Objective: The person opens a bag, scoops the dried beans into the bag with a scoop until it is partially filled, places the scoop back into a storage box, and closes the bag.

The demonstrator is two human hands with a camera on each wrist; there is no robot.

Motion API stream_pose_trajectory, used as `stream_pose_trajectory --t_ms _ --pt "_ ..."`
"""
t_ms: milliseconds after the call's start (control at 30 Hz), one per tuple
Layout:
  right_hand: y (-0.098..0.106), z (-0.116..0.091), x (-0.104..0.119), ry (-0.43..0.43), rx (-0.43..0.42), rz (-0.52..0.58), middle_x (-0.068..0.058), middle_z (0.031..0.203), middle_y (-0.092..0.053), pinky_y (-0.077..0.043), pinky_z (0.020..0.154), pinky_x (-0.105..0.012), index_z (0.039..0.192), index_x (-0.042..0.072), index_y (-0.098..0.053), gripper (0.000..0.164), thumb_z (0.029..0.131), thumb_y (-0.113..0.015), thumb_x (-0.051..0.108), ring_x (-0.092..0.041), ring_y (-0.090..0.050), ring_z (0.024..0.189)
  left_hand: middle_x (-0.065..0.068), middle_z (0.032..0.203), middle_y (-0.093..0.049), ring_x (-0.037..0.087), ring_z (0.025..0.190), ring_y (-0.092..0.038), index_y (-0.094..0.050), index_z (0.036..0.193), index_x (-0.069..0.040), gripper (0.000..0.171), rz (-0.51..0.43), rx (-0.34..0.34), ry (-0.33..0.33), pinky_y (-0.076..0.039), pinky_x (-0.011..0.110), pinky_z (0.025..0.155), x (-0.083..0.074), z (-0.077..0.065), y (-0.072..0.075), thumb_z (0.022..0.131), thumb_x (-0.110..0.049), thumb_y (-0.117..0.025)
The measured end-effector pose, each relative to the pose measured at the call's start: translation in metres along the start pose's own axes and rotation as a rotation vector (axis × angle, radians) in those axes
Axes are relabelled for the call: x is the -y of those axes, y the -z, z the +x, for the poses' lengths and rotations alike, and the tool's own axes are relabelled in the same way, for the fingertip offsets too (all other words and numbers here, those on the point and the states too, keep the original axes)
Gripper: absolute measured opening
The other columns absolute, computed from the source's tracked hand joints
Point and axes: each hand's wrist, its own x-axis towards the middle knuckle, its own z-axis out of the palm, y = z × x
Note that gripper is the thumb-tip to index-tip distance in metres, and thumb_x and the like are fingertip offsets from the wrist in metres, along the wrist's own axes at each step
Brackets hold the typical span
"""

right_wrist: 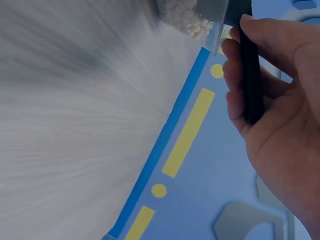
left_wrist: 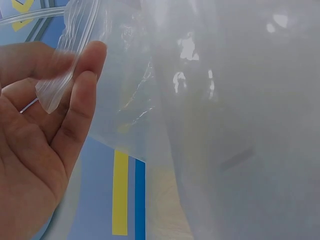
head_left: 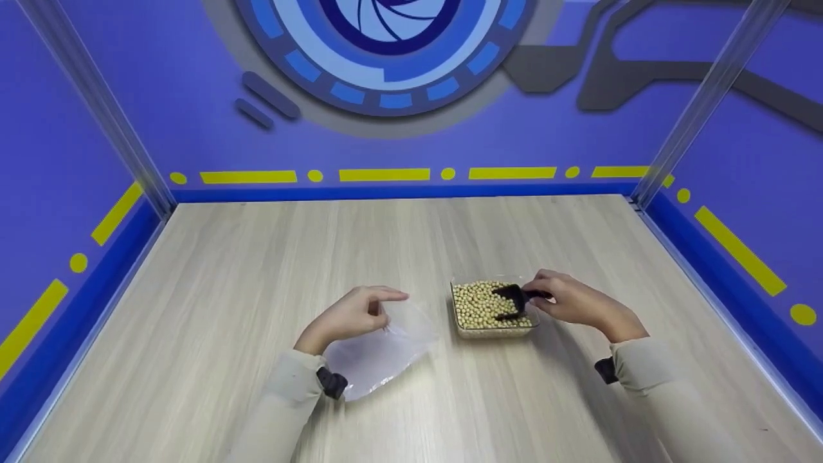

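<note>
From my end, through the head view, I have the right hand curled round the handle of a black scoop, its blade down among the pale yellow beans at the right side of a clear container. That container sits on the bench, right of the middle and toward the near side. To its left, the left hand pinches the edge of a clear bag, which hangs limp toward the near side; the left wrist view shows a ridged strip between the fingertips. I can't make out how wide the bag's mouth stands, nor how many beans sit on the blade. What worries me most is spillage: the beans look round and come up close to the container's rim, so a sharp push or lift of the scoop could roll some over the wall and across the bench. Lifting with the blade tipped could shed them too. If the scoop catches the wall, I'd expect the light-looking container to slide or tilt, since neither hand braces it. On the left, the thin film rests on a fingertip pinch alone, so a small slip could let the bag drop or its mouth fold flat.
</note>
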Motion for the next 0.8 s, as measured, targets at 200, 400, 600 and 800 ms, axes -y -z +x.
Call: stream_pose_trajectory --t_ms 200,400,600,800 --pt "-0.004 0.003 0.001 -0.006 -0.022 -0.008 -0.011 0.099 -0.065 -0.053 0.074 -0.034 0.114 -0.005 -0.067 0.028 0.088 -0.066 0.006 -0.024 -0.062 0.089 0.014 0.136 -0.055 0.009 0.067 -0.045 -0.059 0.131 -0.007 0.049 -0.009 0.002 -0.003 -0.038 0.018 0.057 0.001 0.000 -0.001 0.083 0.003 -0.055" --pt "-0.008 0.003 -0.002 0.001 -0.055 -0.031 -0.015 0.102 -0.070 -0.054 0.078 -0.040 0.113 -0.006 -0.067 0.029 0.086 -0.067 0.003 -0.031 -0.064 0.093 0.012 0.134 -0.057 0.009 0.067 -0.046 -0.060 0.131 -0.008 0.049 -0.001 -0.001 -0.010 -0.039 0.018 0.057 0.001 0.000 0.000 0.083 0.002 -0.055" --pt "-0.014 0.005 -0.004 -0.014 -0.074 0.007 -0.016 0.102 -0.070 -0.052 0.082 -0.044 0.112 -0.007 -0.067 0.028 0.086 -0.066 0.002 -0.033 -0.063 0.095 0.013 0.135 -0.057 0.009 0.067 -0.046 -0.060 0.131 -0.006 0.048 -0.003 0.003 -0.018 -0.038 0.018 0.057 0.001 0.001 -0.001 0.083 0.003 -0.054" --pt "-0.017 0.006 -0.003 -0.032 -0.050 0.011 -0.018 0.105 -0.068 -0.052 0.083 -0.044 0.115 -0.009 -0.065 0.029 0.088 -0.064 0.002 -0.034 -0.062 0.098 0.013 0.136 -0.056 0.007 0.066 -0.045 -0.060 0.131 -0.006 0.049 0.001 0.004 -0.023 -0.038 0.017 0.057 0.003 0.001 -0.003 0.083 0.003 -0.053"
